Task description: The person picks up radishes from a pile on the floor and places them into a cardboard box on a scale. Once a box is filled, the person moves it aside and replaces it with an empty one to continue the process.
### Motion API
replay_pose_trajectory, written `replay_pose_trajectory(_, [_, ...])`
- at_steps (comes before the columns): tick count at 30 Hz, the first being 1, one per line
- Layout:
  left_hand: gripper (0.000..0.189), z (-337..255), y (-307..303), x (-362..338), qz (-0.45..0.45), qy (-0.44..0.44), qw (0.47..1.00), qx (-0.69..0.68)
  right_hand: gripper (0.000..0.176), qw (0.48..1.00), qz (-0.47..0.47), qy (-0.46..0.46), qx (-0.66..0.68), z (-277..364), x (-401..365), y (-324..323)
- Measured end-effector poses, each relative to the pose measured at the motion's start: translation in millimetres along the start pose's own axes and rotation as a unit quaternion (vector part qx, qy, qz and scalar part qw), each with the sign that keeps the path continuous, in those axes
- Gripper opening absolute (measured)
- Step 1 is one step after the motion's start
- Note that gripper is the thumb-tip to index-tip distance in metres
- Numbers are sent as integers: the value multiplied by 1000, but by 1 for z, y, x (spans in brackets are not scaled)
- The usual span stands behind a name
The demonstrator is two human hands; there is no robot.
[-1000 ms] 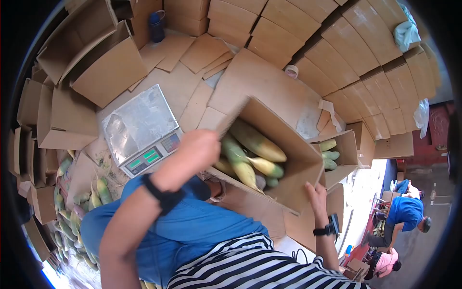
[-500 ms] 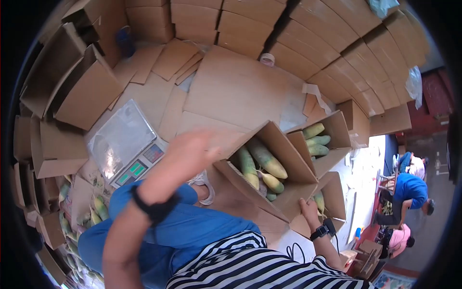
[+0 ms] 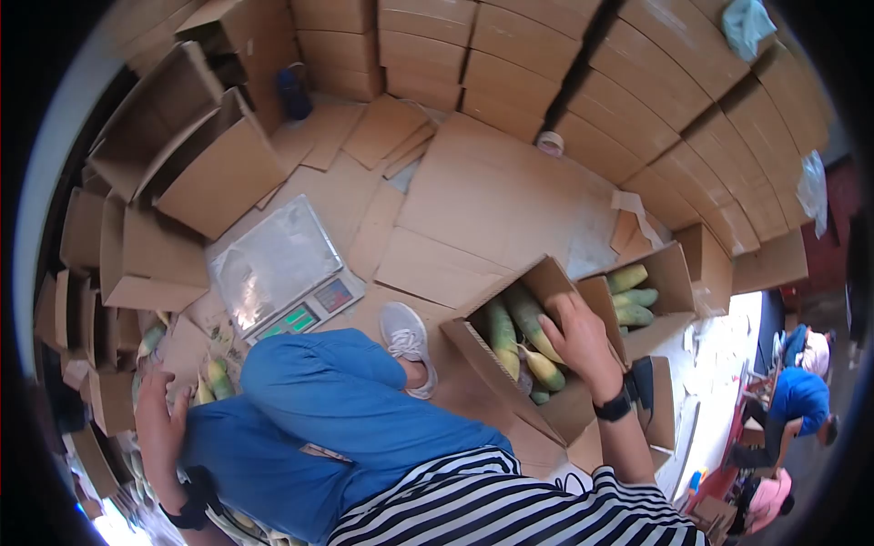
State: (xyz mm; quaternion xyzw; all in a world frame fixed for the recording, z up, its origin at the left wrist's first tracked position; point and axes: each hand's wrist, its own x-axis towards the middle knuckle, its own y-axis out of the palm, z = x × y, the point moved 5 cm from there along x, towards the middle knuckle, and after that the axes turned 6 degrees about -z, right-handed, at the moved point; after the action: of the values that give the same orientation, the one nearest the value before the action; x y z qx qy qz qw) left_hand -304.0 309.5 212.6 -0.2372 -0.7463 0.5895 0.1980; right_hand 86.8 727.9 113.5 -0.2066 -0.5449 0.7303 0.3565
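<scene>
My right hand (image 3: 583,341), fingers apart, reaches over the side of an open cardboard box (image 3: 496,364). Thumb and fingertips are right at the upper ends of long green-and-pale radishes (image 3: 503,341) lying in that box. Far to the left, my left hand (image 3: 162,419) is beside my knee with fingers spread and nothing visible between them. Close to it lie loose green radishes (image 3: 217,378) on the floor. Behind the first box stands a second open box (image 3: 669,337) with several radishes (image 3: 635,298) inside.
A digital scale (image 3: 278,264) with a flat metal plate sits on the cardboard-covered floor (image 3: 501,187). Stacked cartons (image 3: 510,55) line the back, with a tape roll (image 3: 550,143) before them. Open boxes (image 3: 218,173) crowd the left. Other people (image 3: 801,400) work at far right.
My left hand has swung left and down from near the scale to the loose radishes. My right hand has left the box's near corner and moved over its radishes. The view has shifted.
</scene>
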Motion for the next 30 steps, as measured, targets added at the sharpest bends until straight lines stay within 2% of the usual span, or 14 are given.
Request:
replay_pose_trajectory(1, [27,14,-2,-13,-12,-8,998,63,26,997,-56,-45,12,4,14,8])
replay_pose_trajectory(2, [26,26,-1,-27,-9,-28,998,55,26,997,-56,-54,16,-2,29,20])
replay_pose_trajectory(3, [26,37,2,-35,-13,-35,998,56,29,992,-63,-94,-52,-10,44,31])
replay_pose_trajectory(5, [27,56,13,-49,38,-93,994,-50,32,980,-73,-137,-120,-21,70,47])
replay_pose_trajectory(7, [28,52,9,-54,6,-112,990,-87,28,950,77,-222,-205,-25,90,75])
replay_pose_trajectory(8, [28,55,11,-55,8,-107,992,-68,28,948,72,-230,-206,-30,98,85])
replay_pose_trajectory(10, [28,56,10,-56,2,-107,993,-49,19,918,183,-239,-259,-44,110,114])
replay_pose_trajectory(14, [28,54,10,-57,-2,-95,995,-38,12,928,146,-267,-216,-61,99,102])
replay_pose_trajectory(15, [28,53,10,-57,-14,-91,995,-33,12,926,146,-269,-220,-67,94,99])
replay_pose_trajectory(17, [28,49,11,-56,-27,-89,995,-45,19,942,116,-199,-243,-92,92,88])
replay_pose_trajectory(19, [28,48,9,-60,-40,-100,993,-50,17,939,147,-137,-280,-119,86,75])
replay_pose_trajectory(23, [29,48,7,-58,-41,-93,994,-45,18,970,68,-113,-202,-153,70,54])
replay_pose_trajectory(26, [30,48,7,-60,-50,-88,994,-51,19,970,39,-109,-213,-161,79,73])
replay_pose_trajectory(30, [31,56,6,-66,-50,-91,993,-53,25,953,114,-67,-273,-163,103,84])
